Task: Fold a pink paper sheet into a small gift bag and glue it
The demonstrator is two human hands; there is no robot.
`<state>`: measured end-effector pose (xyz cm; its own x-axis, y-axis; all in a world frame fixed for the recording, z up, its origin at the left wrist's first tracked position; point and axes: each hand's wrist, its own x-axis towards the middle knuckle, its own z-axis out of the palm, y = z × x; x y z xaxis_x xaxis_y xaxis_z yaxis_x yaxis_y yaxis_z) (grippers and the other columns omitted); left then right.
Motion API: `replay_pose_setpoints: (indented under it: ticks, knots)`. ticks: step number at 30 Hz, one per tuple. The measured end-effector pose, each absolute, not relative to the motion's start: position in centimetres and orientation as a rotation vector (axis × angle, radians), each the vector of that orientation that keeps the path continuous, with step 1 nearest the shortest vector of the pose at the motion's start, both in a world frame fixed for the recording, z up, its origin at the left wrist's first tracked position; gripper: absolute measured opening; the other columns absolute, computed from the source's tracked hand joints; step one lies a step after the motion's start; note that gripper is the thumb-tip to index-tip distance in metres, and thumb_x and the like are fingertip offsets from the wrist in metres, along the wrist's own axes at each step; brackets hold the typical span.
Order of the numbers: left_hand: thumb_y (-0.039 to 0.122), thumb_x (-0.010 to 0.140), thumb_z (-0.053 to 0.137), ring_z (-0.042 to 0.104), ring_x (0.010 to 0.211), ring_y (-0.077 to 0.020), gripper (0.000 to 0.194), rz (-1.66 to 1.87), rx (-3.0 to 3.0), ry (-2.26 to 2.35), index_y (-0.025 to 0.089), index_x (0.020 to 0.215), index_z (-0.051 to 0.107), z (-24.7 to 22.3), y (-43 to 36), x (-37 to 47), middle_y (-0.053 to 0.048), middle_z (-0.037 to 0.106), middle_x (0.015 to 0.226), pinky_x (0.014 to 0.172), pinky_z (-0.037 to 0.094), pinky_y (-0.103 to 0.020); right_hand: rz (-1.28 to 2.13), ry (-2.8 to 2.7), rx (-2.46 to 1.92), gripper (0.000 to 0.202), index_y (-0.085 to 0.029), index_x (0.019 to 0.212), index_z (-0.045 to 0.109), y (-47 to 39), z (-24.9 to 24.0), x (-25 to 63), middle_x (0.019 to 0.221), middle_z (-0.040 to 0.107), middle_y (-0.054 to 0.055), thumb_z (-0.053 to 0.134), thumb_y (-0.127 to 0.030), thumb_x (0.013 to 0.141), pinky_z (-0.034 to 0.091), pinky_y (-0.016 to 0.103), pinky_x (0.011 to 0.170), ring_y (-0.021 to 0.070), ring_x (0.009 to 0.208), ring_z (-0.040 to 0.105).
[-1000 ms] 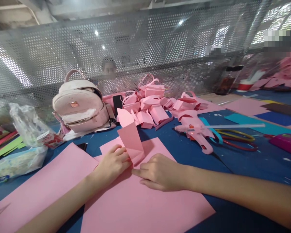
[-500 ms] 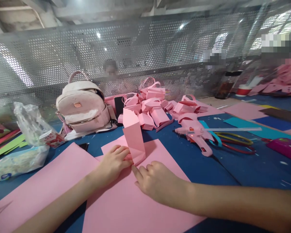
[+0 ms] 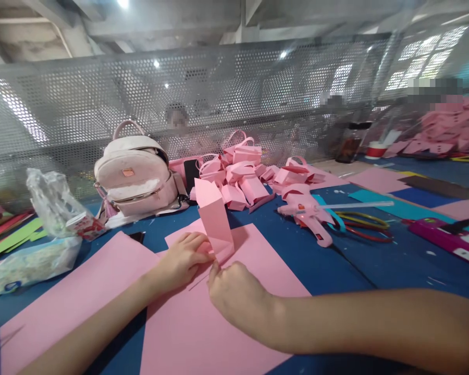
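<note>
A folded pink paper piece (image 3: 214, 219) stands upright on a flat pink sheet (image 3: 219, 333) on the blue table. My left hand (image 3: 183, 259) presses the folded piece's lower left edge down. My right hand (image 3: 234, 291) is curled, its fingertips pinching the piece's lower fold from the front. A second pink sheet (image 3: 74, 297) lies to the left under my left forearm.
A pink backpack (image 3: 135, 174) and a heap of folded pink paper bags (image 3: 250, 174) stand behind. A pink glue gun (image 3: 308, 216) lies to the right with coloured rings (image 3: 369, 226). Plastic bags (image 3: 42, 234) sit at left. A perforated metal screen (image 3: 219, 99) closes the back.
My right hand has gone from lying flat with a pointing finger to a curled pinch on the lower fold. The upright flap has turned narrower. The camera tilted a little.
</note>
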<state>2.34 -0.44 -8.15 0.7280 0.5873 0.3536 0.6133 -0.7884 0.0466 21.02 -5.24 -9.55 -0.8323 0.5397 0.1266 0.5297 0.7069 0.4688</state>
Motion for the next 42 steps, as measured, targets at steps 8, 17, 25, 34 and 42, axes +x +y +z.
replay_pose_setpoints:
  ticks: [8, 17, 25, 34, 42]
  knots:
    - [0.012, 0.094, 0.053, 0.054, 0.094, -0.0237, 0.029, -0.552, -2.774, -1.023, 0.030, 0.103, 0.074, -8.4, -0.4, 2.3, -0.006, 0.060, 0.094, 0.082, 0.041, -0.038, 0.734, 2.830, 0.832, 0.033, 0.001, 0.101, 0.072, -5.6, -9.5, 19.8, 0.099, 0.074, 0.027, 0.059, 0.000, 0.071, 0.040, 0.031, 0.050, 0.0239, 0.065, 0.066]
    - [0.010, 0.092, 0.051, 0.053, 0.113, -0.0298, 0.032, -0.518, -2.667, -1.090, 0.023, 0.117, 0.065, -8.4, -1.1, 0.5, -0.010, 0.063, 0.119, 0.090, 0.042, -0.044, 0.729, 2.846, 0.734, 0.025, -0.004, 0.095, 0.072, -5.1, -9.4, 19.4, 0.094, 0.075, 0.022, 0.060, -0.001, 0.073, 0.051, 0.041, 0.061, 0.0281, 0.072, 0.067]
    - [0.012, 0.087, 0.052, 0.054, 0.109, -0.0331, 0.029, -0.498, -2.666, -1.089, 0.014, 0.115, 0.061, -7.2, -2.9, 2.1, -0.016, 0.062, 0.121, 0.094, 0.040, -0.051, 0.700, 2.827, 0.736, 0.015, -0.007, 0.079, 0.071, -5.3, -8.3, 19.2, 0.074, 0.073, 0.016, 0.064, 0.000, 0.068, 0.049, 0.040, 0.058, 0.0295, 0.068, 0.066]
    - [0.007, 0.089, 0.052, 0.054, 0.090, -0.0195, 0.019, -0.405, -2.946, -0.860, 0.021, 0.098, 0.061, -6.7, -1.6, 2.7, -0.004, 0.058, 0.093, 0.079, 0.044, -0.030, 0.694, 2.822, 0.749, 0.018, -0.010, 0.075, 0.070, -5.5, -8.5, 19.2, 0.073, 0.071, 0.012, 0.060, 0.003, 0.067, 0.036, 0.030, 0.051, 0.0220, 0.064, 0.061]
    - [0.008, 0.087, 0.059, 0.052, 0.087, -0.0218, 0.013, -0.295, -2.920, -0.720, 0.021, 0.085, 0.063, -7.4, 0.5, 3.8, -0.004, 0.057, 0.081, 0.085, 0.040, -0.035, 0.679, 2.825, 0.736, 0.019, -0.010, 0.072, 0.068, -5.5, -8.7, 19.5, 0.066, 0.067, 0.010, 0.060, 0.006, 0.064, 0.034, 0.029, 0.050, 0.0198, 0.058, 0.057]
